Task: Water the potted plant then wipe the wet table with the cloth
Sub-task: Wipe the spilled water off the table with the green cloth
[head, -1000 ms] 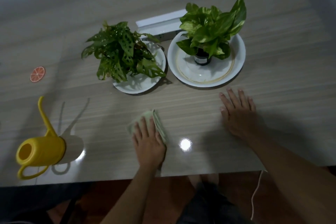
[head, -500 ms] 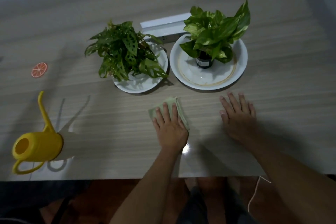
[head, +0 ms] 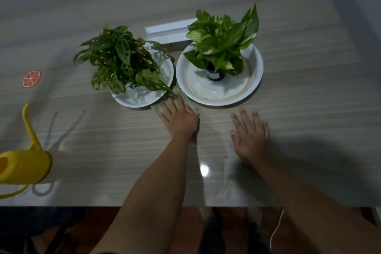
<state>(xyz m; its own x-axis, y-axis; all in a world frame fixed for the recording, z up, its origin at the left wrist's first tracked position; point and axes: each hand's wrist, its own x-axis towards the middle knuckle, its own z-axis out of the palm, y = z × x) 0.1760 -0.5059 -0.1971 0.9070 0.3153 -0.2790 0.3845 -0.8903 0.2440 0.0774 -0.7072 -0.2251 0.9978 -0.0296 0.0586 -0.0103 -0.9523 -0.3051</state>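
Pressed flat on the pale green cloth [head: 190,105], left hand [head: 179,118], fingers spread, cloth peeking out ahead and right, between the two white plates [head: 255,80]. Resting palm-down on the table [head: 309,109], right hand [head: 252,136], released, holding nothing.

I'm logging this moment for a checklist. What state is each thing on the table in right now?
cloth: flat on the table, pressed under the left hand
left hand: palm down on the cloth
right hand: open, flat on the table, empty
watering can: upright, set down, untouched
holey-leaved plant: upright on its white plate
broad-leaved plant: upright in a dark pot on its plate
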